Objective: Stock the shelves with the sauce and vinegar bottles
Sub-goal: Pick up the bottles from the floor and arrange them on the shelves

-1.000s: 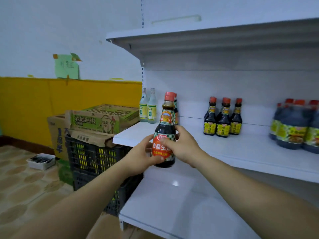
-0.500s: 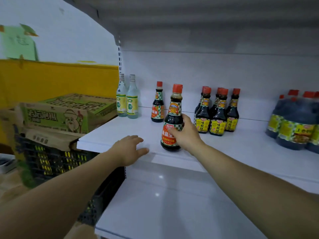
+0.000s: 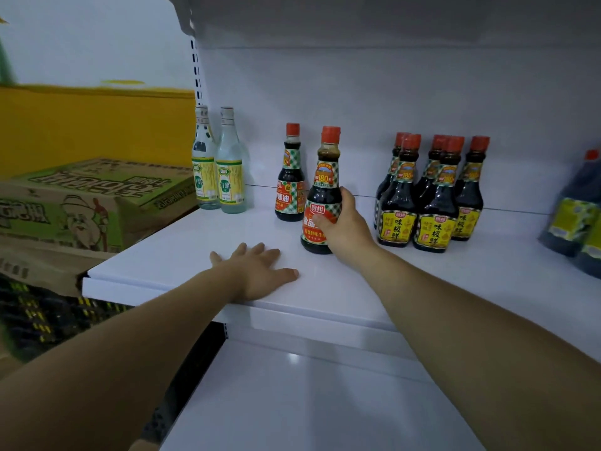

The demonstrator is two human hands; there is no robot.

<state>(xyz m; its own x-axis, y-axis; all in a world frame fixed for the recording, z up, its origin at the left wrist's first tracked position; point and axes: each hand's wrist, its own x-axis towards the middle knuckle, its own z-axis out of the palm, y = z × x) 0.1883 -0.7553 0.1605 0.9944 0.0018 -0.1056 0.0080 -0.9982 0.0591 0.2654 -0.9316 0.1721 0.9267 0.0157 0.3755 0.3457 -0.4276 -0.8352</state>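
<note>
Here's the right hand [image 3: 344, 222], grip wrapped round one sauce bottle [image 3: 323, 190], upright on the shelf [image 3: 179, 255], just ahead of its one twin [image 3: 290, 183]. The left hand [image 3: 260, 271] lies flat, grip released, by the front edge. Two vinegar bottles [image 3: 230, 177] back left, five yellow-label bottles [image 3: 432, 206] right, bare shelf between groups, carton [image 3: 81, 203] past the left edge.
</note>
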